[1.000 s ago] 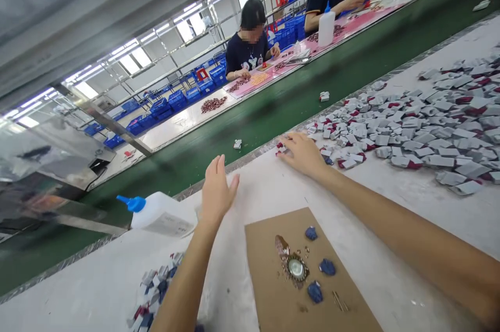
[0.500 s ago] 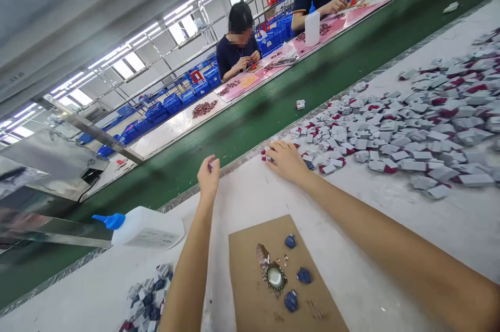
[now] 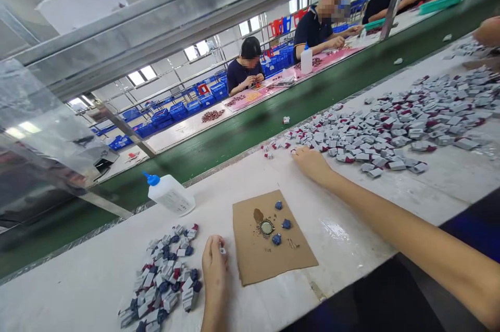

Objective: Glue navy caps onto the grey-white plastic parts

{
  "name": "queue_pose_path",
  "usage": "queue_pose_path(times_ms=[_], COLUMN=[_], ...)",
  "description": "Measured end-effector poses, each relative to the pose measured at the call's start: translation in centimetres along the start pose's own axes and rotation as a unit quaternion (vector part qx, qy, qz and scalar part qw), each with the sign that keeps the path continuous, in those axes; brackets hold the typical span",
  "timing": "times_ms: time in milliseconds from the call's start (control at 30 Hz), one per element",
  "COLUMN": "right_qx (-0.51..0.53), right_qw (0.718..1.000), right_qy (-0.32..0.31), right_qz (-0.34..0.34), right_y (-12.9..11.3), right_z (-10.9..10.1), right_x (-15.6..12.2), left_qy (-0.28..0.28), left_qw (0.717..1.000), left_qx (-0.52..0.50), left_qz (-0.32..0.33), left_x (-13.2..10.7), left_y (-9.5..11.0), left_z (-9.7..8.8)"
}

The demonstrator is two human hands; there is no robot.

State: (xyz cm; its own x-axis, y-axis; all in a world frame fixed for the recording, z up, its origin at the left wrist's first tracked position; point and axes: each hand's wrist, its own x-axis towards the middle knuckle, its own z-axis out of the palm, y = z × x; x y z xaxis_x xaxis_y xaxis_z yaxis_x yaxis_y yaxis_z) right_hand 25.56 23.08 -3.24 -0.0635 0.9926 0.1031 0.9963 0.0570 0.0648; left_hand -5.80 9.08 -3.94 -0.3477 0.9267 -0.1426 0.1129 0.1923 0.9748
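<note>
My left hand (image 3: 214, 259) rests low on the white table, beside the cardboard sheet. Its fingers are curled round a small light-grey piece (image 3: 222, 250), of which one end shows. My right hand (image 3: 311, 164) reaches to the near left edge of a big pile of small grey-and-red pieces (image 3: 375, 131). Its fingers are bent down and close together; the fingertips are hidden, so what they hold cannot be made out. On the cardboard (image 3: 250, 264) lie several dark-blue pieces (image 3: 286, 224) and a round metal cap (image 3: 266, 227) with a brown stain beside it.
A white bottle with a blue nozzle (image 3: 172, 194) stands at the left. In front of it lies a smaller pile of grey, blue and red pieces (image 3: 167, 275). A green conveyor belt (image 3: 234, 134) runs behind the table. Co-workers (image 3: 246, 66) sit beyond it; another person's hand (image 3: 488, 33) shows far right.
My left hand has come back from the belt edge to beside the cardboard. My right hand has shifted slightly right along the pile's edge. The view has tilted and widened.
</note>
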Motion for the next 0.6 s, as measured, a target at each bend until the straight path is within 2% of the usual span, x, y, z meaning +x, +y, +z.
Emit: queue_pose_path(times_ms=[200, 333, 467, 600], right_qx=[-0.029, -0.03, -0.018, 0.038], right_qw=[0.991, 0.982, 0.983, 0.985], right_qy=[-0.131, -0.178, -0.165, -0.116], right_qz=[-0.018, -0.047, -0.077, -0.126], right_y=[-0.9, -0.8, -1.4, -3.8], right_z=[-1.8, -2.8, -3.7, -4.9], right_x=[1.4, 1.6, 0.8, -1.3], left_qy=[-0.023, -0.027, -0.027, -0.037], left_qw=[0.999, 0.999, 0.997, 0.993], left_qx=[-0.022, -0.037, -0.065, -0.109], left_qz=[0.021, 0.025, 0.023, 0.01], left_x=[-0.1, -0.2, -0.5, -0.9], left_y=[-0.8, -0.9, -0.8, -0.6], left_z=[-0.3, -0.6, -0.6, -0.7])
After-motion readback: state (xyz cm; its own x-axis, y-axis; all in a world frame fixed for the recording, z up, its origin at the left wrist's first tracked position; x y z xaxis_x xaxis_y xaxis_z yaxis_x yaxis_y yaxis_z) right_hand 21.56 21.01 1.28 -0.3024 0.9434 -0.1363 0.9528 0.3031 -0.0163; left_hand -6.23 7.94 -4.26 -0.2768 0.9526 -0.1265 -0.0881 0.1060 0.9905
